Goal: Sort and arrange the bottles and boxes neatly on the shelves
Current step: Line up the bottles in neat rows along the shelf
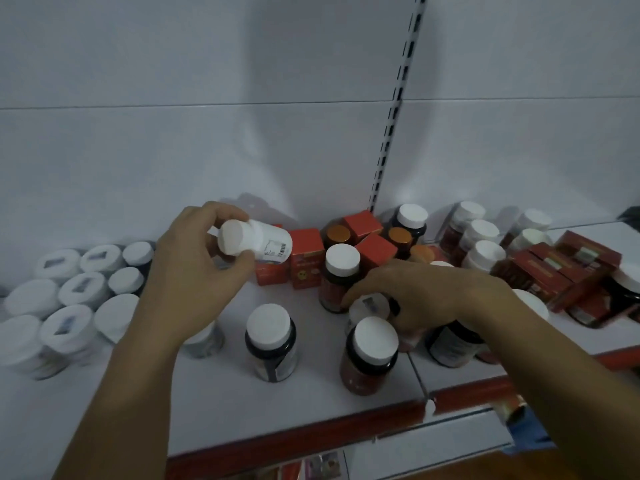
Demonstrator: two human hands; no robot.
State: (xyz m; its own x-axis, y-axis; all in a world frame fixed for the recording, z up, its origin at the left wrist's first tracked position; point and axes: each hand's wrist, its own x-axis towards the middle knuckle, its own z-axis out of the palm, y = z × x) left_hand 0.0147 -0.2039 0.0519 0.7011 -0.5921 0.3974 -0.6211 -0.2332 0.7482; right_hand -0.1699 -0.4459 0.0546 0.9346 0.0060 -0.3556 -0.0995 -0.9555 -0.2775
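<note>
Nearest the edge of the white shelf [214, 420], a dark bottle [270, 344] and a brown bottle [370, 355] stand upright. Just behind them the right hand [415, 299] curls its fingers round a small bottle [369, 304], hemmed in by taller ones. The left hand [194, 271], raised above the shelf, pinches a white bottle [254, 244] that lies nearly level, cap toward the camera, base toward the red boxes [304, 258] behind. White-capped jars [76, 289] crowd the left.

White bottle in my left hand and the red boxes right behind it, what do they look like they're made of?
The white bottle looks like opaque plastic with a matte finish: body and cap share the same white, with a printed barcode label stuck on. The red boxes look like thin printed cardboard, probably lightly coated: flat faces, crisp folded edges.
</note>
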